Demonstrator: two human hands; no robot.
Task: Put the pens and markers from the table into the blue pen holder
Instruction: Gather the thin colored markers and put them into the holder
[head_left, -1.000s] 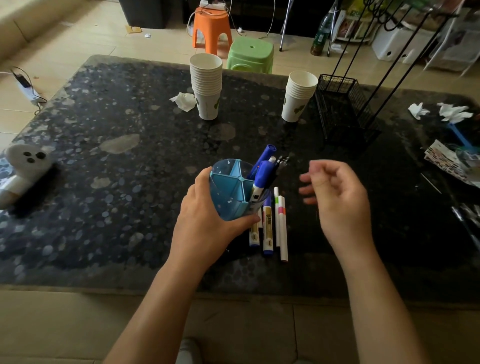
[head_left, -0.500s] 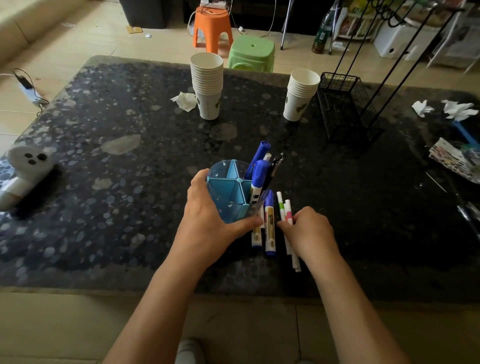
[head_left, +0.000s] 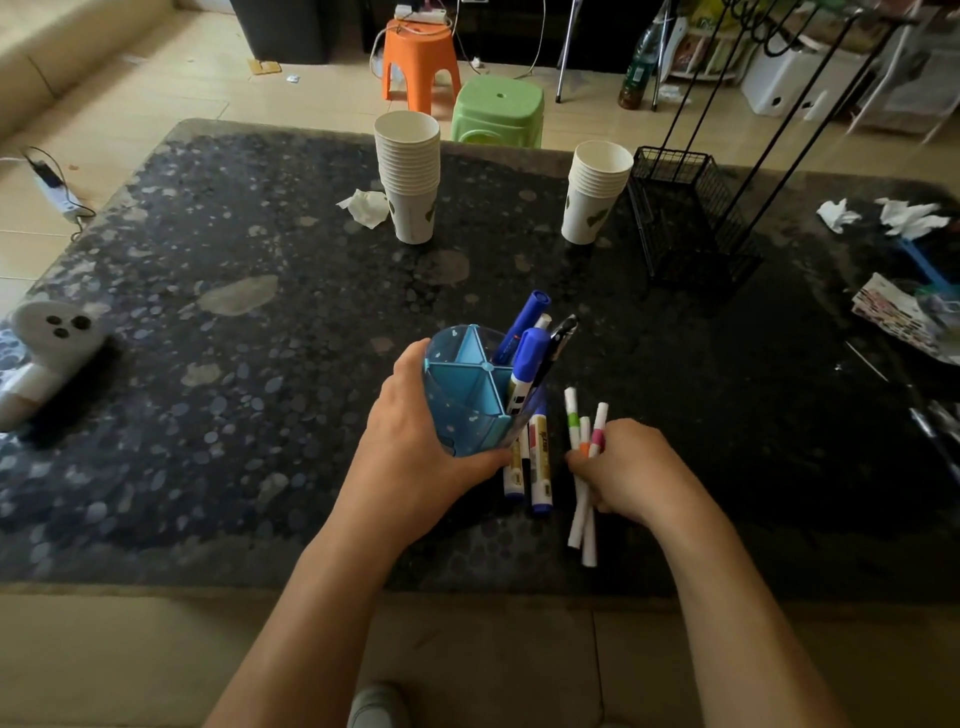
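The blue pen holder (head_left: 467, 395) stands near the table's front middle, split into wedge compartments. Blue-capped markers and a black pen (head_left: 535, 353) stick out of its right compartment. My left hand (head_left: 421, 447) wraps around the holder's near side. Just right of it, two blue markers (head_left: 539, 467) lie flat on the table, partly behind the holder. My right hand (head_left: 631, 473) is closed on three thin white pens (head_left: 584, 441) with green, orange and pink bands; their ends fan out above and below my fingers.
Two stacks of paper cups (head_left: 410, 176) (head_left: 595, 192) stand at the back. A black wire basket (head_left: 691, 218) with a rack is at back right. Crumpled tissues (head_left: 909, 215), papers and dark pens lie at the right edge. A white gadget (head_left: 47, 343) rests at the left.
My right hand came down from above the table onto the thin white pens and closed on them; they now fan out, shifted right. My left hand keeps hold of the holder.
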